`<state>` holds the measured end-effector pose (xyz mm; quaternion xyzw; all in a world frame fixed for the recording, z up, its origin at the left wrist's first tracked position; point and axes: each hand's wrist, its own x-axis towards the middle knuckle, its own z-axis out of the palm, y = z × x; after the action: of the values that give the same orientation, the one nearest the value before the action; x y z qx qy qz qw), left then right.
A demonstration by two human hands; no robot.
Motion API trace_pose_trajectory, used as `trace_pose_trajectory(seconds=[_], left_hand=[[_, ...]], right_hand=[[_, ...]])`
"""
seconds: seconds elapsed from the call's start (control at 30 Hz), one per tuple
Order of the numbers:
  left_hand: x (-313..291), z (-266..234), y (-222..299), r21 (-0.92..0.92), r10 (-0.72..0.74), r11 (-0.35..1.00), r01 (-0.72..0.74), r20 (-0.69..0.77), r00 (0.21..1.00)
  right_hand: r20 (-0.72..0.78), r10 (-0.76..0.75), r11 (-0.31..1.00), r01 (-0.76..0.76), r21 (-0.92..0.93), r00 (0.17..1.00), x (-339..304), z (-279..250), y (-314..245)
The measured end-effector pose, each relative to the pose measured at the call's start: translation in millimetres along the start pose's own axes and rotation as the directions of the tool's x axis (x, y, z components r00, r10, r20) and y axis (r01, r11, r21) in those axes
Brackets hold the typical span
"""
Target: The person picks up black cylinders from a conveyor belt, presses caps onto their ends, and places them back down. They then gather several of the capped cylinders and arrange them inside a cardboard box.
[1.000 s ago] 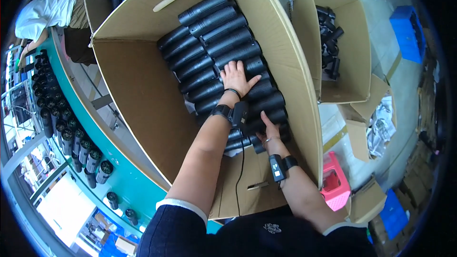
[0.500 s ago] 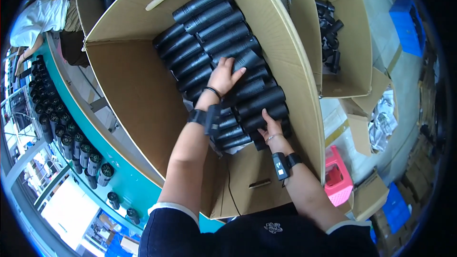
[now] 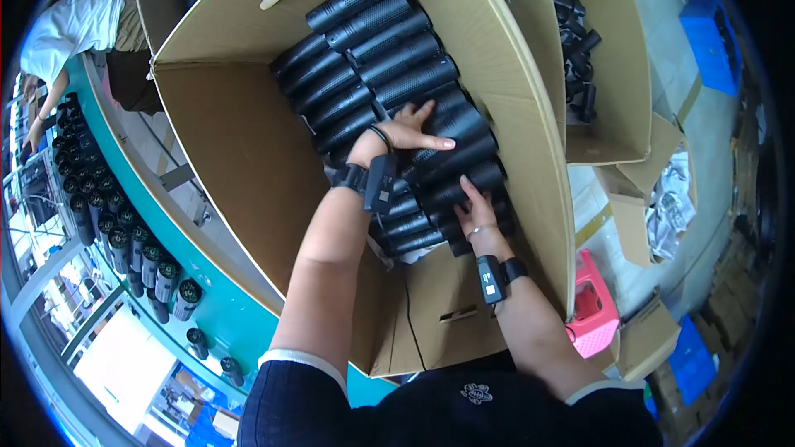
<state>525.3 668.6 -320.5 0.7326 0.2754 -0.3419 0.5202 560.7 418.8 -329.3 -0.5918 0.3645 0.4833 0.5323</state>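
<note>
Rows of black cylinders (image 3: 381,25) with textured grip bands lie on their sides, packed in a deep cardboard box (image 3: 224,149). My left hand (image 3: 410,128) rests on the cylinders near the middle of the right-hand row, thumb and fingers spread. My right hand (image 3: 479,209) touches the cylinders lower in the same row, its thumb and fingers apart around the side of one. Some of its fingertips are hidden among the cylinders. Both wrists wear straps with small dark devices, and my forearms reach in over the near wall.
At left, several upright black cylinders (image 3: 120,240) stand on a green table (image 3: 219,281), where another person (image 3: 74,33) works. Right of the box are a carton of small black parts (image 3: 613,132), a carton holding silvery wrapping (image 3: 671,207), a pink stool (image 3: 596,335) and a blue crate (image 3: 708,45).
My left hand has shifted right and slightly down, its fingers now flatter across the cylinders. My right hand has moved slightly up and right. The co-worker's arm has changed position.
</note>
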Motion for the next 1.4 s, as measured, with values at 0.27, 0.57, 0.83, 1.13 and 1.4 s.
trace_pose_trajectory(seconds=[0.27, 0.57, 0.83, 1.13, 1.4], left_hand=[[-1.5, -6.6, -10.5, 0.052, -0.062, 0.996, 0.067, -0.093, 0.994], [5.4, 10.4, -14.6, -0.253, -0.076, 0.967, 0.039, -0.137, 0.988], [-32.7, 41.3, -39.9, -0.666, -0.047, 0.743, 0.057, 0.033, 0.998], [-44.7, 81.8, -61.1, -0.969, 0.13, 0.218, -0.116, -0.089, 0.987], [-50.6, 85.2, -85.3, -0.963, 0.184, 0.187, -0.192, -0.158, 0.97]], right_hand=[[0.287, -0.16, 0.98, 0.117, 0.164, 0.945, 20.9, -3.6, 7.4], [0.593, -0.198, 0.943, -0.013, 0.332, 0.781, 24.0, -25.2, 12.5], [0.665, -0.121, 0.967, -0.063, 0.247, 0.737, 29.8, -44.3, -7.5], [0.704, -0.076, 0.936, 0.293, -0.194, 0.707, 34.2, -10.8, -63.4], [0.786, 0.008, 0.947, 0.247, -0.204, 0.618, 30.1, 10.6, -70.6]])
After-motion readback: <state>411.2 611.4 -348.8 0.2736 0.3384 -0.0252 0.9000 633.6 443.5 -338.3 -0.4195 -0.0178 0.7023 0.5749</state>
